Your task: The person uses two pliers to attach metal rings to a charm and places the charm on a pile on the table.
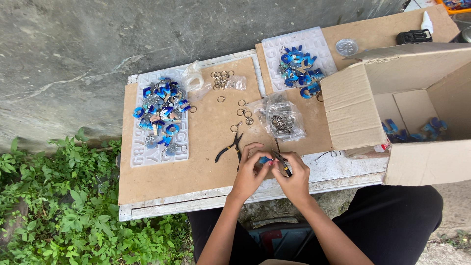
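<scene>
Over the brown fibreboard sheet point(196, 162), the left hand point(248, 172) pinches a small glossy blue resin piece point(264, 160) between curled fingertips; the right hand point(294, 177) grips slim black-handled pliers point(281, 163) beside it, near loose metal rings point(239, 113).

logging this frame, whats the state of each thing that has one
left hand: pinching a small blue piece
right hand: gripping pliers
spare pliers: lying on the board, untouched
box: on its side, flaps open, blue letters inside
ring bag: lying open
</scene>
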